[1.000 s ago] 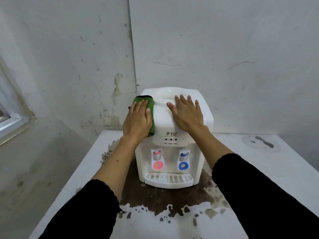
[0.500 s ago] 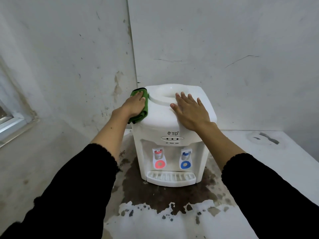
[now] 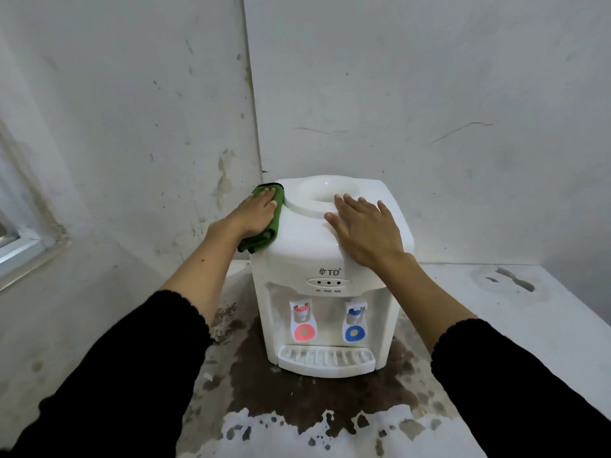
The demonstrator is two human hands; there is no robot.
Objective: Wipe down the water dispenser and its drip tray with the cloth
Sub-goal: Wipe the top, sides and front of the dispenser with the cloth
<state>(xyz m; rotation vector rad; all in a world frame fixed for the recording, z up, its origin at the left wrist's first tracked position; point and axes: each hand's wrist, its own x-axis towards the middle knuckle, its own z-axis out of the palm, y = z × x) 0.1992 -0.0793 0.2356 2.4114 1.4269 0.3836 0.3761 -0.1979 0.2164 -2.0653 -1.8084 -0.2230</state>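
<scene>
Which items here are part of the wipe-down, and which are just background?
In the job:
- white plastic water dispenser
- its white slotted drip tray
- folded green cloth, pressed on the dispenser's upper left edge by the left hand
- right hand, flat on top

Background:
- stained white table
- window frame

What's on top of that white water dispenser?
Both hands: the left hand presses a green cloth on its top left edge, the right hand lies flat. The surface beneath them is hidden.

Green cloth [image 3: 264,223], white dispenser [image 3: 307,246] (pink [image 3: 303,332] and blue [image 3: 354,333] tap rings), black sleeves [image 3: 109,375]
</scene>
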